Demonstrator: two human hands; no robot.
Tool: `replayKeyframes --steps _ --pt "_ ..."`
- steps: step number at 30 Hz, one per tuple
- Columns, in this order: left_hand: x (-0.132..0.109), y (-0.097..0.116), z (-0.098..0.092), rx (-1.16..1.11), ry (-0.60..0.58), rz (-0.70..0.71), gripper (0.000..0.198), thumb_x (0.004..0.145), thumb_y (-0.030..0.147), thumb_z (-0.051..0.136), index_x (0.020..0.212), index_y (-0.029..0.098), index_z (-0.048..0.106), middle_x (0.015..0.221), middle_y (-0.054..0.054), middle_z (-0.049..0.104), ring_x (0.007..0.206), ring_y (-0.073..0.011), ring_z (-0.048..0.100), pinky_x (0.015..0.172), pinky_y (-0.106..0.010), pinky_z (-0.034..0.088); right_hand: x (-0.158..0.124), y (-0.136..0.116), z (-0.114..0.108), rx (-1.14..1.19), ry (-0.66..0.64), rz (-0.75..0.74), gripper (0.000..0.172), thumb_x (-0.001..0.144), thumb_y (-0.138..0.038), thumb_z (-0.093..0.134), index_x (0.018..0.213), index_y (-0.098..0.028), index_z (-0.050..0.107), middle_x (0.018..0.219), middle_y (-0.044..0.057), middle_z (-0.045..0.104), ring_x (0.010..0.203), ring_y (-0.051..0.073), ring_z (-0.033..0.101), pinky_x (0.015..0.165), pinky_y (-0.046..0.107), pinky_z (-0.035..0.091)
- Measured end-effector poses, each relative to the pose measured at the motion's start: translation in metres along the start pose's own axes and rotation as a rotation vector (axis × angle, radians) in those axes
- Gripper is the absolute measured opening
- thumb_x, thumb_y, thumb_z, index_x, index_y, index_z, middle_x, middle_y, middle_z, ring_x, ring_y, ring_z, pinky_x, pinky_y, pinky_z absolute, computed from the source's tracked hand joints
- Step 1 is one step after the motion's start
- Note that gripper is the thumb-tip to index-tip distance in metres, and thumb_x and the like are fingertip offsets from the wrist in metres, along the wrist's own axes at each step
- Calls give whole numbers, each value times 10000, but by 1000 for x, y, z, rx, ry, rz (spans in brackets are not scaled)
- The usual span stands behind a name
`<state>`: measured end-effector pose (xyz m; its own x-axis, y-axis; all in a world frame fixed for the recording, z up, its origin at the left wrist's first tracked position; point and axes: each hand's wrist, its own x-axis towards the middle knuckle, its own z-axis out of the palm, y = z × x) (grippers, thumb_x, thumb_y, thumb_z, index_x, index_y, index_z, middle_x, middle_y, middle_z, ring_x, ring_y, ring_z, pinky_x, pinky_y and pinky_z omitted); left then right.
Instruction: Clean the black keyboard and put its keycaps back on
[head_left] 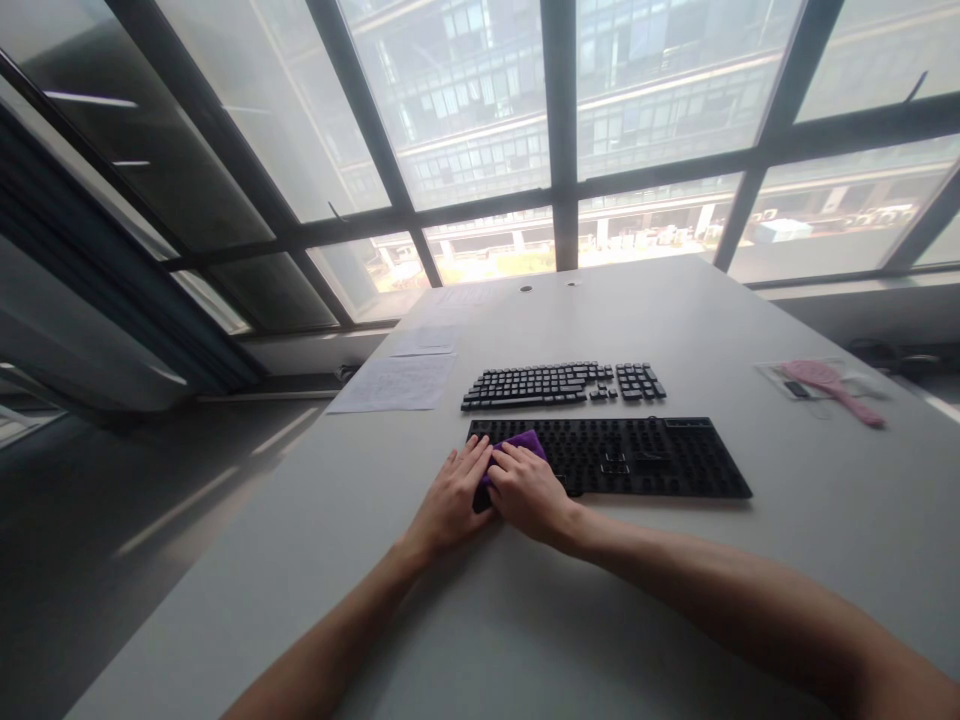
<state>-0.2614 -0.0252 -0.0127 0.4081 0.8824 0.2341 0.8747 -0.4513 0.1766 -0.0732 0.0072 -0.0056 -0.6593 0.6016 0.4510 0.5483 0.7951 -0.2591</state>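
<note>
A black keyboard base [697, 465] lies on the white table, most of its keycaps off and rows of key sockets showing. My left hand [452, 497] rests over its left end, fingers stretched out, with the thumb by the near edge. Just beside it, my right hand [531, 494] is closed on a purple cloth [531, 441] pressed against the left part of the base. Part of the cloth is hidden under my fingers. Behind the base, loose black keycaps [536, 385] are set out in a keyboard's layout.
Printed paper sheets [394, 385] lie along the table's left side. Toward the right edge is a pink hairbrush-shaped thing [832, 388] on a clear plastic bag, with a small black piece [796, 390] beside it. Large windows stand beyond the white table [637, 600].
</note>
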Motion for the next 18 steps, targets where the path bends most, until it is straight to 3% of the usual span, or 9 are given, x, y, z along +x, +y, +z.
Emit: replayKeyframes --steps 5,8,11,14,18 --pt "1 -5 0 -18 51 -49 959 833 329 697 1616 179 163 1627 -169 312 1522 -360 248 1226 -577 254 -1 0 -6 18 -42 62 125 870 -122 574 962 -162 648 964 83 706 928 219 627 837 313 513" --pt "2 -18 3 -66 109 -129 1088 817 450 742 1623 171 67 1638 -208 256 1524 -382 226 1216 -579 277 0 5 -12 17 -28 100 153 855 -108 572 963 -192 639 958 61 700 894 219 614 752 306 510" --pt "4 -29 5 -139 65 -175 1228 730 594 794 1621 171 62 1634 -236 240 1508 -429 236 1199 -607 291 4 16 -17 58 67 117 272 850 -64 549 1062 -200 652 1074 70 699 991 225 602 824 311 517" --pt "6 -33 3 -193 14 -173 1231 713 611 802 1621 188 86 1608 -230 306 1479 -441 298 1186 -615 306 8 31 -19 121 171 152 374 858 -35 514 1170 -190 652 1212 94 675 1116 231 579 932 335 512" --pt "6 -28 0 -213 23 -151 1162 742 588 783 1617 204 121 1549 -208 408 1418 -426 399 1158 -609 346 9 41 -16 158 151 131 413 871 -65 520 1244 -179 657 1342 108 629 1229 245 546 1030 372 485"
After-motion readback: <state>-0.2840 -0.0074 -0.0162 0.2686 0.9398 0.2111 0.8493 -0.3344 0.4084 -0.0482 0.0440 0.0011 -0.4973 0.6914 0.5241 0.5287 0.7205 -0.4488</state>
